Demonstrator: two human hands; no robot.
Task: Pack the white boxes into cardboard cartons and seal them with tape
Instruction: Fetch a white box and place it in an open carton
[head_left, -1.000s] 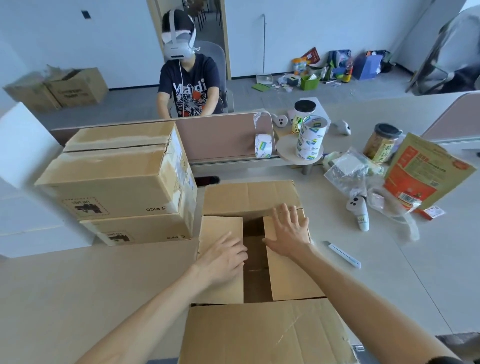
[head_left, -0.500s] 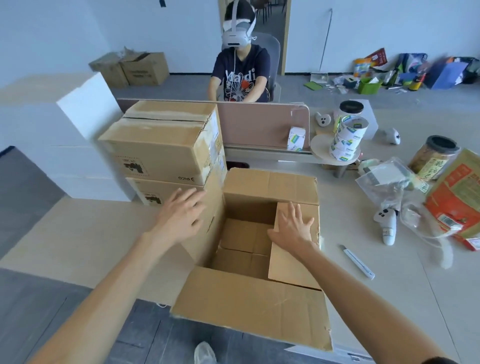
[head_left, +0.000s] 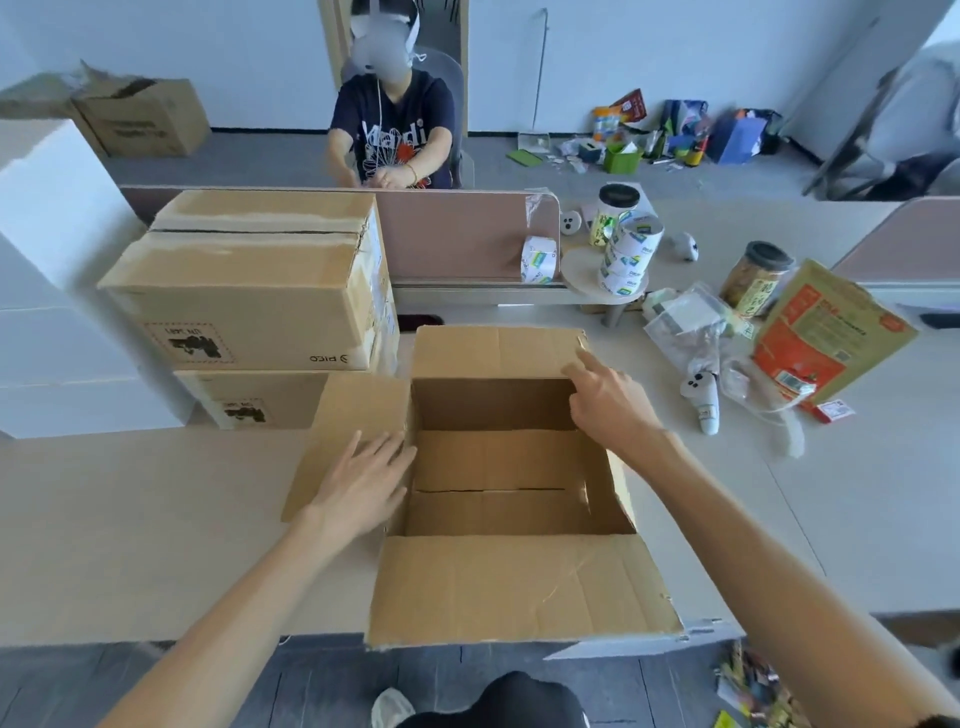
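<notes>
Flaps (head_left: 353, 410) now fold clear of your empty carton (head_left: 493, 402), left hand (head_left: 363, 480) and right hand (head_left: 608, 405) at its sides, fingers (head_left: 387, 454) apart, so white boxes (head_left: 57, 249) can go in.

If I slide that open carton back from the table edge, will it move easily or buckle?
It probably slides easily: the open carton looks empty, so it is likely light. Its flaps would likely bend rather than push the body; the near flap is creased and overhangs the table edge. Pushing at the far wall seems safer.
</notes>
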